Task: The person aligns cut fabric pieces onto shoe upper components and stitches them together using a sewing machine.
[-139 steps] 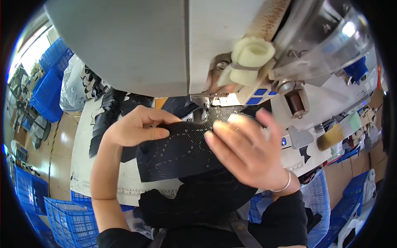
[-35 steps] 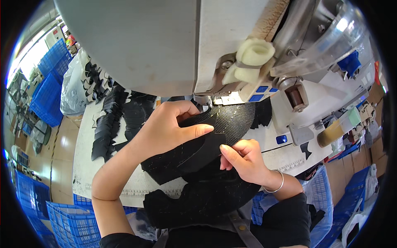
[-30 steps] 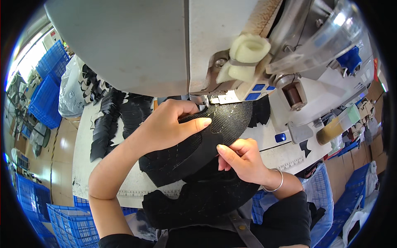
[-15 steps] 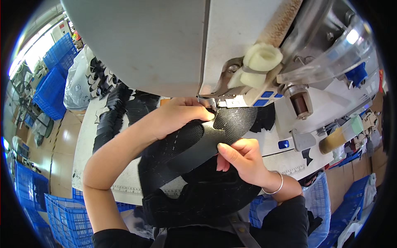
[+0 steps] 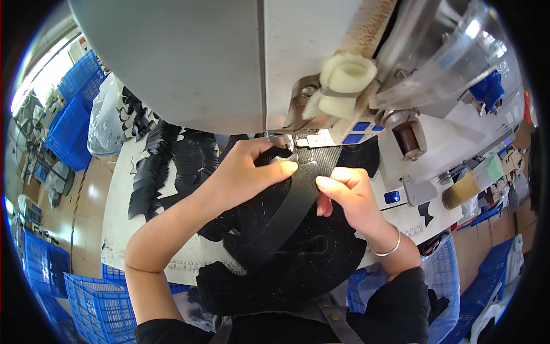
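Under the head of a sewing machine (image 5: 189,63), a black mesh fabric piece (image 5: 329,156) lies at the lit presser foot (image 5: 282,142). A smooth black strip (image 5: 289,215) runs over the fabric from the foot toward me. My left hand (image 5: 243,175) is closed on the work just left of the foot, its thumb tip on the strip and its other fingertips partly hidden. On the other side, my right hand (image 5: 356,198) pinches the strip's right edge between thumb and curled fingers. The loose black fabric (image 5: 286,281) hangs over the table's near edge.
Overlapping black cut pieces (image 5: 152,172) lie on the white table (image 5: 120,212) at left. A thread bobbin (image 5: 409,140) is mounted at right, near a clear plastic guard (image 5: 447,63). Blue crates (image 5: 97,304) stand on the floor around the table.
The strip and fabric have turned and slid further along under the presser foot. My left hand has opened its thumb slightly from the index finger; my right hand has moved up and right.
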A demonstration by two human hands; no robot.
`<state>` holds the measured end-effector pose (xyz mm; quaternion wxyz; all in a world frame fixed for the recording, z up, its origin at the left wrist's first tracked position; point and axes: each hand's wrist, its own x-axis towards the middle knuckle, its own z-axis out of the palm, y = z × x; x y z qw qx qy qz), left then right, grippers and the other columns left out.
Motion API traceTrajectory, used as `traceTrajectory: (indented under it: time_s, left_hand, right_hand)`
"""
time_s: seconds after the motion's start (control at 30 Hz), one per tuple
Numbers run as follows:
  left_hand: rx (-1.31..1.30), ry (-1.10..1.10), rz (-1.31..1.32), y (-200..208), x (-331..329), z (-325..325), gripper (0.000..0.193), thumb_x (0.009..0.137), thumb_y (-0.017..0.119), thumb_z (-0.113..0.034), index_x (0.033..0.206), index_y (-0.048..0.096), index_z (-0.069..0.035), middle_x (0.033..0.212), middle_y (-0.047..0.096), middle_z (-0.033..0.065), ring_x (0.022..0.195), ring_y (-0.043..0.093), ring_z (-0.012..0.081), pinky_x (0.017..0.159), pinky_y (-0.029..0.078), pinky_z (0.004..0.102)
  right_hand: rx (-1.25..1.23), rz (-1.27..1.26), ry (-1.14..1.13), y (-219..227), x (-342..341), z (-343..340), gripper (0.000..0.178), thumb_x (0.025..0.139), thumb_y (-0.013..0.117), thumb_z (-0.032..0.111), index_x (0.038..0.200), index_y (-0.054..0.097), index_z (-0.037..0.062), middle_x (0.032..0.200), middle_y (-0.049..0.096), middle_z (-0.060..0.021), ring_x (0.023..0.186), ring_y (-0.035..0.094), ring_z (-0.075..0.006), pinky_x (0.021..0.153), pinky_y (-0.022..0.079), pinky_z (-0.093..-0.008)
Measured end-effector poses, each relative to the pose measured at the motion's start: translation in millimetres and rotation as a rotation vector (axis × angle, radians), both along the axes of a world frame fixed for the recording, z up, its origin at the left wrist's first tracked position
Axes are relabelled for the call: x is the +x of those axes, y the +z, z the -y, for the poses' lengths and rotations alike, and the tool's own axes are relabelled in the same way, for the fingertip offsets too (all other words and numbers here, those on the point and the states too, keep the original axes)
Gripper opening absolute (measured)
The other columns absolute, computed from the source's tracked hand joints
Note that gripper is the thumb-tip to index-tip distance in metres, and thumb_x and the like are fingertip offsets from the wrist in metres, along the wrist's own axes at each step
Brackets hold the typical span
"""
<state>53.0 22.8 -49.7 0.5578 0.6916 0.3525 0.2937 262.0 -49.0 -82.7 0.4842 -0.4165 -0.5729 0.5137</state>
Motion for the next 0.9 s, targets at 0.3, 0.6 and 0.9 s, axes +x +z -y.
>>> traceTrajectory:
  time_s: [0.3,0.6,0.9]
  left_hand:
    - [0.218,0.075,-0.071,-2,3,-2,0.027,0.082,0.070,-0.021,0.098,0.065,0.001,0.089,0.068,0.0050,0.084,0.058,0.0108,0.081,0.047,0.0290]
    - [0.514,0.131,-0.281,20,-8,1,0.033,0.083,0.073,-0.030,0.094,0.065,0.000,0.088,0.065,0.0063,0.086,0.058,0.0190,0.084,0.045,0.0327]
    - [1.690,0.289,-0.556,-18,5,55,0.030,0.067,0.069,-0.010,0.093,0.067,0.004,0.089,0.061,0.0075,0.079,0.059,0.0213,0.091,0.048,0.0429]
  right_hand:
    - [0.041,0.053,-0.006,9,3,-11,0.034,0.096,0.057,0.021,0.070,0.063,-0.0013,0.059,0.062,-0.0047,0.051,0.057,-0.0081,0.047,0.045,-0.0215]
    - [0.054,0.124,-0.041,17,-8,-9,0.033,0.096,0.057,0.018,0.076,0.067,-0.0055,0.054,0.061,-0.0073,0.043,0.054,-0.0093,0.043,0.041,-0.0214]
    - [0.016,0.078,0.015,12,-18,-5,0.026,0.095,0.061,0.020,0.083,0.070,-0.0005,0.058,0.062,-0.0035,0.048,0.056,-0.0077,0.045,0.043,-0.0215]
